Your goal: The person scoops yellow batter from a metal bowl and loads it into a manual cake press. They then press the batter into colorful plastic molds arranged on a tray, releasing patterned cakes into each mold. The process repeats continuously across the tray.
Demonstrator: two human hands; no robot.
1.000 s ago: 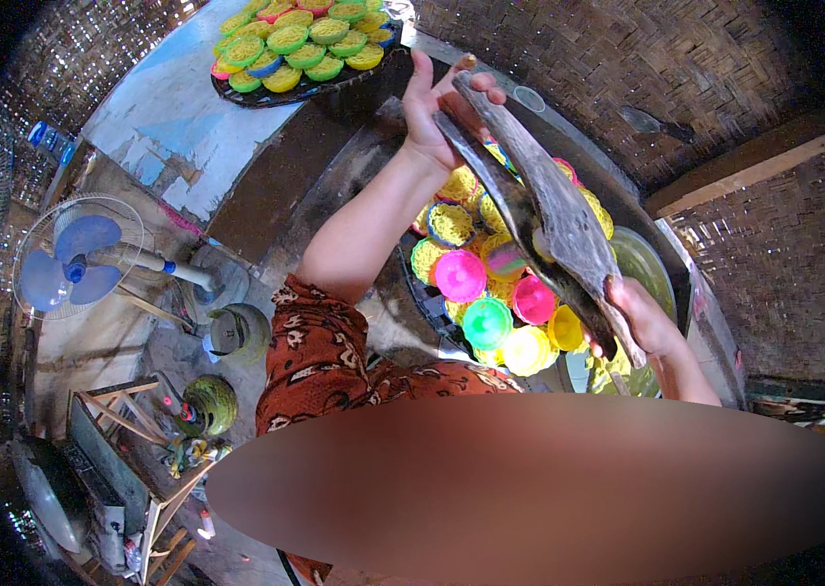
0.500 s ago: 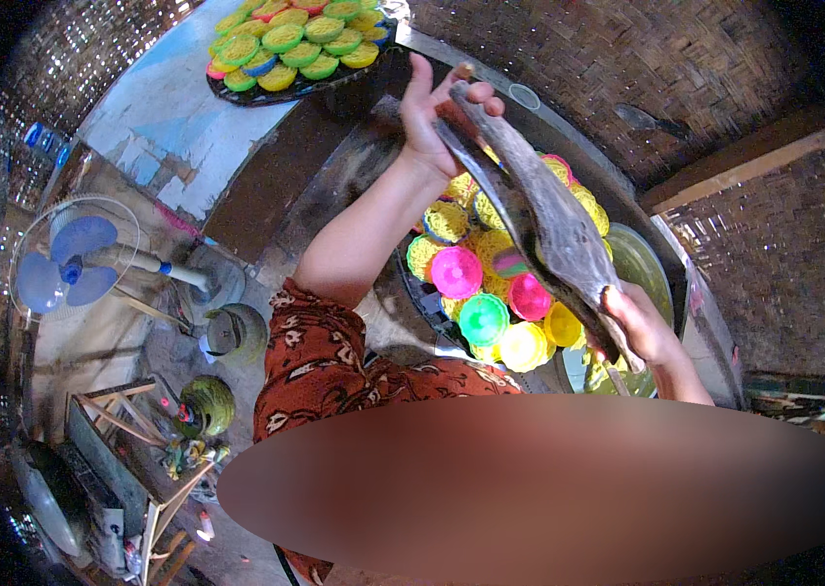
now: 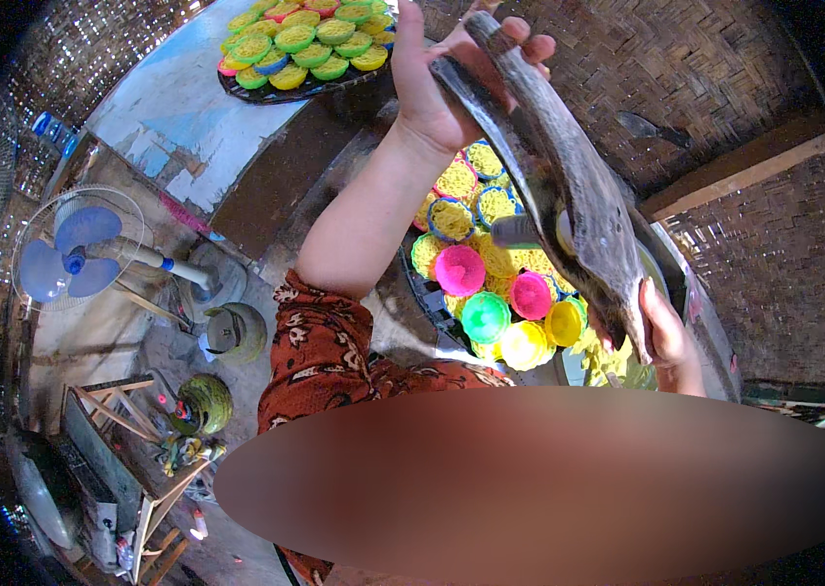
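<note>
A weathered, long two-armed wooden press (image 3: 578, 186) spans the air between my hands. A grey cylinder (image 3: 518, 231) sticks out from between its arms. My left hand (image 3: 442, 83) grips the upper end, its fingers curled over one arm. At the lower end, my right hand (image 3: 664, 332) is closed round the wood, its fingertips partly hidden. Below the press lies a dark tray (image 3: 420, 288) of small coloured cups filled with yellow strands. Plain pink (image 3: 459, 271), green (image 3: 485, 318) and yellow (image 3: 565, 322) cups sit at its near side, bottoms apparently up.
A basin with a yellow mass (image 3: 610, 363) stands right of the tray, partly hidden. On a worn blue-white table (image 3: 173, 146) sits another tray heaped with filled cups (image 3: 295, 39). A fan (image 3: 76, 262), gas cylinders (image 3: 206, 402) and a wooden frame (image 3: 129, 439) stand at left.
My hands have raised the press, which now looks larger and closer. My left hand moved up and slightly right. The grey cylinder shows more plainly between the arms.
</note>
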